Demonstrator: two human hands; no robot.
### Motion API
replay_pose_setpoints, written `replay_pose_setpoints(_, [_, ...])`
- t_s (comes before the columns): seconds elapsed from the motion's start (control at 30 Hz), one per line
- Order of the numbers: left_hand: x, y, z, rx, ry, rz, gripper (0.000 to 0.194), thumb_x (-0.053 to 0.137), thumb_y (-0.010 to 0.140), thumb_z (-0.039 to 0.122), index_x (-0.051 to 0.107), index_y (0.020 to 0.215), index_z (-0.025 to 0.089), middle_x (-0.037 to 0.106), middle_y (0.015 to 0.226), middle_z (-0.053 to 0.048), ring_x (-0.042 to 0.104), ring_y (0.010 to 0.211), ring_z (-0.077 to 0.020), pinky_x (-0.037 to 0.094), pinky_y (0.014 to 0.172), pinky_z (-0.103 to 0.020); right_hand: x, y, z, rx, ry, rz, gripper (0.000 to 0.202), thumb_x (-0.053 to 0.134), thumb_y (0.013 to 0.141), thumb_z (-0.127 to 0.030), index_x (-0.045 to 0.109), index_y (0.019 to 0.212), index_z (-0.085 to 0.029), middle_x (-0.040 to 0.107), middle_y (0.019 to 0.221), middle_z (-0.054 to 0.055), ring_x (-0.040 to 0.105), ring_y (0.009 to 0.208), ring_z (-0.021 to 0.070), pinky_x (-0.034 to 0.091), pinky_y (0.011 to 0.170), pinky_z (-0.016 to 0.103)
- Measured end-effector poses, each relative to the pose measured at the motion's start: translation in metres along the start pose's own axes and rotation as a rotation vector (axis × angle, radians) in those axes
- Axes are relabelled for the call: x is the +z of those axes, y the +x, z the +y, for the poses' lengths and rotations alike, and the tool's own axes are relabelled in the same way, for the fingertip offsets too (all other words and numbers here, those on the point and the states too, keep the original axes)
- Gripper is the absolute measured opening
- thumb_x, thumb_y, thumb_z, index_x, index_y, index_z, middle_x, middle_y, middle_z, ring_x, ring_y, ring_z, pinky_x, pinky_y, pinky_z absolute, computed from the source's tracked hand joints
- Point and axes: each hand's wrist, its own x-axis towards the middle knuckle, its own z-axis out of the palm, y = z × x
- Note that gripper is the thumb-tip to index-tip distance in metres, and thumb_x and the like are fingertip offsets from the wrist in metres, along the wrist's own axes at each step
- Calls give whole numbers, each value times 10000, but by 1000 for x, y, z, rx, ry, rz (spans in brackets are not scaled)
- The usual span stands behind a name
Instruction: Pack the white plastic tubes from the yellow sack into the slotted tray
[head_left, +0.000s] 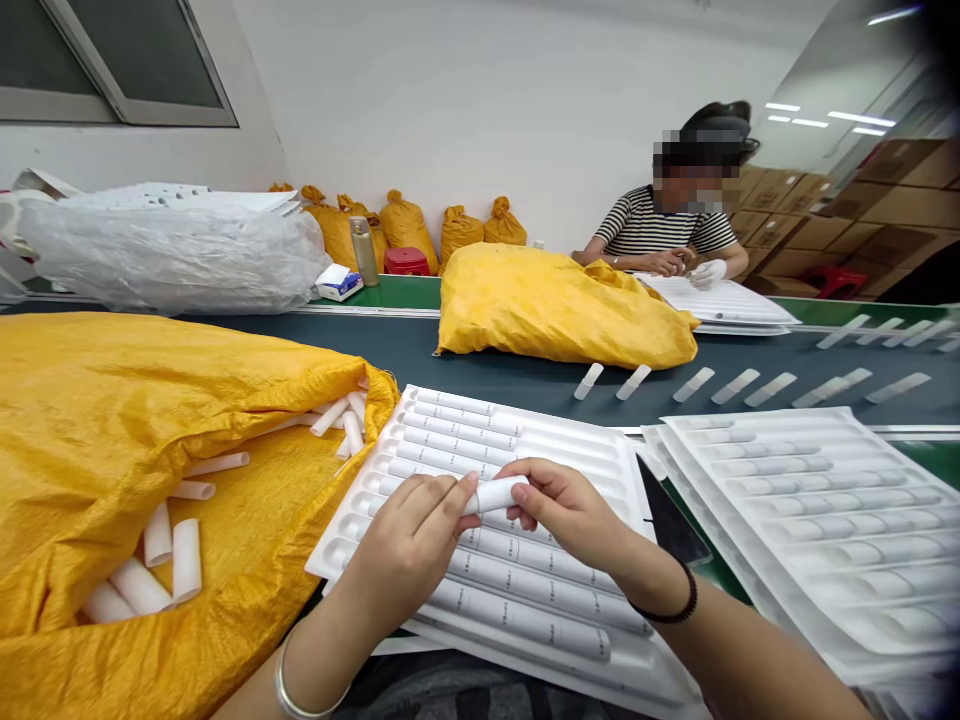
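Between both hands is a white tube [499,493], held nearly level above a tray. My left hand [420,520] grips its left end, fingers wrapped round it. At the other end, my right hand [559,505] pinches the tube between thumb and fingers. Below them lies a white moulded tray [637,500] with long grooves. Several printed white tubes [517,620] rest in its rows, and part of the tray is hidden by my hands and forearms. To the left, a yellow woven sack [247,560] gapes with loose white tubes [187,560] in its mouth.
A stack of filled trays [840,500] stands at the right. Several tubes [739,386] lie along the dark conveyor belt [360,335], beside a full yellow sack [555,305]. Across the belt a person [667,225] works over another tray. Plastic-wrapped trays [180,250] sit far left.
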Motion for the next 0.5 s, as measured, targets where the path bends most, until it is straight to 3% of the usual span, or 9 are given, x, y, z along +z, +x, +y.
replay_pose_setpoints(0.07, [1, -4, 4, -15, 8, -10, 454, 587, 825, 34, 470, 1262, 73, 633, 915, -101, 550, 819, -186, 497, 713, -334, 3, -4, 1, 7, -35, -27, 361, 555, 869, -484, 620, 999, -153, 605, 702, 18, 528, 583, 97, 454, 565, 223])
replay_pose_setpoints(0.13, [3, -12, 9, -11, 10, -77, 476, 577, 838, 56, 443, 1294, 79, 635, 922, -100, 556, 819, -190, 508, 719, -339, 6, -6, 3, 1, -167, -134, 342, 525, 891, -461, 638, 1023, -166, 624, 759, 33, 559, 640, 120, 466, 605, 241])
replay_pose_setpoints(0.23, [7, -26, 6, -4, 13, -274, 537, 575, 865, 152, 379, 1364, 119, 643, 987, -100, 581, 868, -205, 532, 765, -354, 6, 3, 7, -145, -617, -310, 263, 652, 807, -388, 686, 980, -193, 639, 900, 56, 592, 813, 177, 462, 753, 289])
replay_pose_setpoints(0.27, [6, -31, 0, -34, 33, -337, 576, 585, 868, 222, 353, 1387, 130, 636, 1053, -116, 586, 929, -225, 535, 803, -374, 3, 12, 9, -178, -778, -300, 241, 700, 760, -352, 695, 946, -199, 641, 919, 54, 591, 849, 188, 450, 785, 291])
replay_pose_setpoints(0.33, [-1, -43, -24, -191, 128, -421, 651, 569, 869, 383, 315, 1417, 138, 576, 1219, -164, 548, 1093, -287, 509, 893, -441, -12, 39, 10, -133, -1001, -113, 216, 719, 726, -303, 687, 916, -205, 650, 903, 42, 593, 850, 189, 440, 787, 278])
replay_pose_setpoints(0.4, [-19, -55, -60, -447, 275, -458, 651, 470, 897, 478, 314, 1421, 126, 490, 1333, -201, 468, 1216, -341, 450, 963, -503, -40, 72, 9, 16, -1084, 192, 207, 649, 789, -287, 655, 976, -200, 661, 889, 41, 599, 837, 188, 441, 766, 275])
replay_pose_setpoints(0.5, [-61, -79, -120, -872, 489, -535, 577, 306, 943, 422, 368, 1372, 42, 435, 1341, -254, 404, 1259, -397, 353, 1017, -543, -91, 118, 7, 145, -1097, 449, 256, 506, 905, -288, 593, 1100, -148, 647, 997, 102, 595, 920, 217, 447, 799, 321])
